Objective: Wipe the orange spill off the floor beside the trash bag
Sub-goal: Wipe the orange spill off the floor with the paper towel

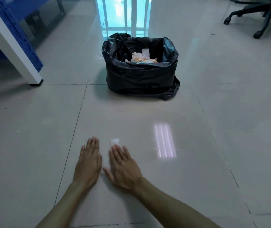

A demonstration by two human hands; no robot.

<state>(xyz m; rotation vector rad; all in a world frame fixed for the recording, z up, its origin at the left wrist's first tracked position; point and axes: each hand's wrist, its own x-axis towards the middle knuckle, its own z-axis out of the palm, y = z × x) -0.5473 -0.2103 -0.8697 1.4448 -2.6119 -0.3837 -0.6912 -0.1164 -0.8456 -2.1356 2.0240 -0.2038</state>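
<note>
A black trash bag (139, 74) lines a bin standing on the pale tiled floor (197, 162). Inside it lie crumpled white tissues stained orange (141, 58). Both my hands rest palm down on the floor well in front of the bag. My left hand (88, 163) is flat with fingers together and holds nothing. My right hand (123, 167) lies flat with its fingertips pressing on a small white tissue (115, 141), which sticks out past the fingers. I see no orange spill on the floor around the hands.
A white desk leg (16, 51) with a blue perforated panel (18, 33) stands at the left. An office chair base with castors (256, 22) is at the far right. A glass door (125, 14) reflects light behind the bag.
</note>
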